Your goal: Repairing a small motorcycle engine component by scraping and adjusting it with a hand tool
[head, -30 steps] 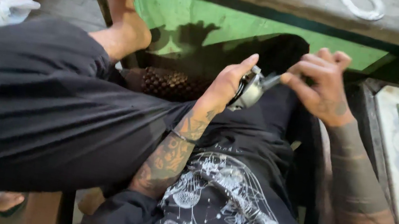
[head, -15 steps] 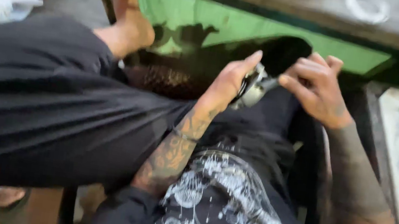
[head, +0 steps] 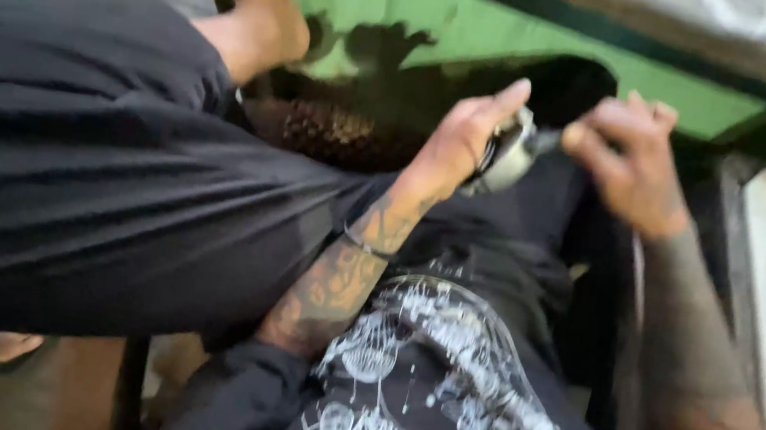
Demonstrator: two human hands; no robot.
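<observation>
Your 2 hands meet over your lap, above the black trousers [head: 519, 256]. Your left hand [head: 463, 141] cups a small round metal part [head: 511, 153], fingers curled around its rim, index finger extended. Your right hand [head: 629, 161] pinches the part's dark stub just beside it. Motion blur hides finer detail. The green panel [head: 452, 23] lies beyond.

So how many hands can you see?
2. The left hand grips a small round metal part in the middle; the right hand is just beside it, fingers on the part's other end. Blur hides finer detail.
</observation>
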